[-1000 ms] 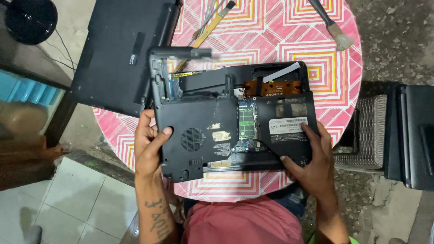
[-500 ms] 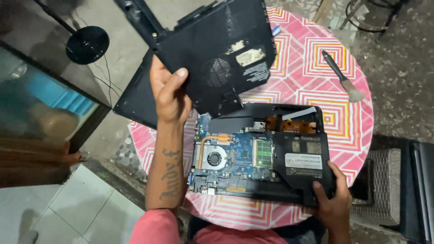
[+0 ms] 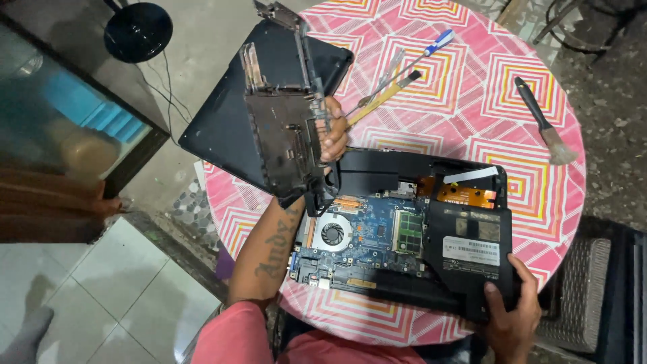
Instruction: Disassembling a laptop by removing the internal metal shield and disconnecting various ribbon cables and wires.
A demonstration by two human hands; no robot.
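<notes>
While the opened laptop (image 3: 404, 236) lies on the round table (image 3: 539, 87) with its pink patterned cloth, the black bottom cover (image 3: 286, 131) that closed it a second ago is now lifted clear and stands on edge, inner side facing the camera. With the cover off, the blue circuit board (image 3: 367, 239) and its round fan (image 3: 332, 234) show, so the inside looks ready to be reached

The left hand (image 3: 333, 135) is closed around the right edge of the raised cover, fingers wrapped over the rim, holding it above and to the left of the laptop. The right hand (image 3: 512, 317) clamps the laptop's near right corner, thumb on top, pressing it to the table

Beyond the left hand lie a blue-handled screwdriver (image 3: 411, 61) and thin metal tools. Far beyond the right hand rests a small brush (image 3: 542, 121). A flat black lid (image 3: 222, 128) lies behind the lifted cover
</notes>
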